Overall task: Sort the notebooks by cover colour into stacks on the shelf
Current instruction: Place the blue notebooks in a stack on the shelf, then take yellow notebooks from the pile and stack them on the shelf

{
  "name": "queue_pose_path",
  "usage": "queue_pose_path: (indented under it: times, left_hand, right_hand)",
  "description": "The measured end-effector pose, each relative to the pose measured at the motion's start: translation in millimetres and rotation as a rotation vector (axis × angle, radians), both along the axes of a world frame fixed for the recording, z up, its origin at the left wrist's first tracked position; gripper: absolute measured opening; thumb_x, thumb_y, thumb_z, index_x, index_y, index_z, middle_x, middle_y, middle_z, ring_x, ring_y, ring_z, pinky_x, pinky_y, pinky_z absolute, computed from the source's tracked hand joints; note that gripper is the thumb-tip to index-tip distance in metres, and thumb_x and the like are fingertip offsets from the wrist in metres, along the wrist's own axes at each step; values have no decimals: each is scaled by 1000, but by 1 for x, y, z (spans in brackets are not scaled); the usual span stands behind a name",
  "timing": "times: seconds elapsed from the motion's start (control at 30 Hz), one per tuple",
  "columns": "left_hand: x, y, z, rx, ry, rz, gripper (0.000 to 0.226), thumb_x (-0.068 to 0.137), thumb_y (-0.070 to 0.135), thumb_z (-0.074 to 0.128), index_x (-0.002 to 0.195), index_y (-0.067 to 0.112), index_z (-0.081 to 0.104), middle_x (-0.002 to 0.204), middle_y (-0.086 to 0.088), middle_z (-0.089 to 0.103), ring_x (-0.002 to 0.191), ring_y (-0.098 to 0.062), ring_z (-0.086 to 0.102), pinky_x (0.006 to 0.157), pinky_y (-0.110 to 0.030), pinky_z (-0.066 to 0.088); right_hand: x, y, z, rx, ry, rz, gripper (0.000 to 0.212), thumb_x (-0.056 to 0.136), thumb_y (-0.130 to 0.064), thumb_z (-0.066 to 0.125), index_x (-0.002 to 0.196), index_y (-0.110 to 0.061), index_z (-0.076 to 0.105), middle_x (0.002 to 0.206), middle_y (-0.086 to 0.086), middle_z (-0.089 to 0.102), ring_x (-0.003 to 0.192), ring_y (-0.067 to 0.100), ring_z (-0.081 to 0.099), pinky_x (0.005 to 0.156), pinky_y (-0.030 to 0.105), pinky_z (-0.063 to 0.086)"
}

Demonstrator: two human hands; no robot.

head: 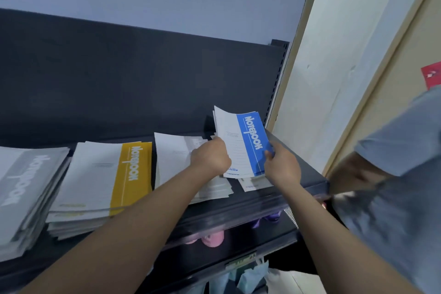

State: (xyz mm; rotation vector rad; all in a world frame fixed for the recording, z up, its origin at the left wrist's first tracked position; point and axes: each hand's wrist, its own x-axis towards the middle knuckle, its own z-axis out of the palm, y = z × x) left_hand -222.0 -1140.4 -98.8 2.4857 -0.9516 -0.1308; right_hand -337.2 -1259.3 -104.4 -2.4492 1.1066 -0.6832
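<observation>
A blue-and-white notebook (243,143) is lifted and tilted above the right end of the dark shelf (298,174). My left hand (211,159) grips its left edge and my right hand (282,166) pinches its lower right corner. It seems to top a thin bundle of notebooks. Under my left hand lies a grey-covered stack (176,157), partly hidden by my forearm. A yellow-covered stack (105,179) sits left of it, and another grey stack (26,188) lies at the far left. Some white notebooks (255,185) lie beneath the lifted one.
The shelf's dark back panel (143,83) rises behind the stacks. A cream wall panel (334,79) stands right of the shelf. Another person in a grey shirt (393,174) stands close at the right. Pink and purple items (212,238) lie on a lower shelf.
</observation>
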Motion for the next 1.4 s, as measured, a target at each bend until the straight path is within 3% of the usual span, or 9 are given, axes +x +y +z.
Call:
queue_pose_path:
  times: [0.1, 0.23, 0.43, 0.57, 0.73, 0.9, 1.0, 1.1, 1.4]
  left_hand:
    - [-6, -20, -4, 72, -40, 37, 20, 88, 13, 44, 107, 10, 50, 91, 0, 58, 84, -23, 54, 84, -38, 40]
    - [-17, -40, -4, 167, -54, 79, 5, 89, 10, 45, 91, 15, 46, 83, 0, 54, 81, -23, 50, 96, -41, 32]
    - [-27, -54, -9, 302, -82, 128, 20, 87, 9, 44, 69, 17, 42, 68, 3, 48, 71, -18, 48, 103, -42, 25]
    - [-28, -55, -12, 339, -160, 143, 12, 91, 20, 47, 80, 19, 49, 73, 5, 51, 78, -19, 50, 96, -39, 28]
    - [-31, -49, -13, 355, -238, 158, 19, 95, 33, 46, 91, 18, 56, 98, -2, 61, 96, -22, 56, 93, -38, 33]
    - [-38, -35, -10, 266, -350, 201, 31, 95, 37, 48, 110, 13, 61, 114, -6, 58, 110, -25, 51, 94, -38, 35]
    - [-40, -13, -2, 223, -488, 254, 31, 94, 32, 50, 115, 12, 59, 117, -7, 56, 112, -25, 49, 91, -35, 36]
    - [-43, 18, 8, 233, -561, 316, 31, 95, 30, 50, 120, 11, 53, 119, -7, 54, 114, -26, 48, 89, -35, 39]
    - [-58, 143, 18, 326, -631, 616, 49, 92, 32, 53, 134, 13, 38, 129, -4, 49, 122, -25, 45, 94, -36, 39]
  right_hand:
    - [-2, -20, -4, 0, 54, 20, 31, 101, -25, 40, 127, -13, 50, 119, 8, 63, 105, 29, 58, 75, 36, 44]
    - [-1, -45, -11, 9, 145, 57, 31, 101, -28, 40, 129, -16, 50, 121, 7, 62, 108, 29, 58, 74, 33, 41]
    - [0, -66, -23, -59, 230, 126, 28, 100, -28, 41, 117, -13, 56, 114, 10, 62, 105, 30, 57, 70, 31, 38]
    - [2, -77, -27, -100, 266, 158, 30, 98, -30, 42, 110, -10, 61, 113, 12, 59, 107, 30, 54, 79, 35, 45]
    - [2, -82, -30, -126, 304, 178, 34, 97, -33, 45, 120, -13, 60, 123, 12, 53, 115, 30, 47, 87, 37, 43]
    - [6, -71, -22, -180, 186, 259, 34, 93, -25, 51, 123, -11, 56, 119, 13, 54, 111, 32, 48, 82, 37, 42]
    - [16, -52, -17, -201, 55, 371, 34, 92, -24, 55, 121, -8, 59, 112, 13, 57, 107, 32, 50, 75, 35, 39]
    - [27, -27, -8, -203, -24, 500, 42, 93, -29, 54, 132, -13, 52, 124, 8, 55, 117, 27, 45, 93, 37, 38]
    - [49, 81, 9, -308, -109, 875, 54, 96, -32, 51, 145, -15, 36, 144, 3, 40, 130, 22, 36, 107, 34, 31]
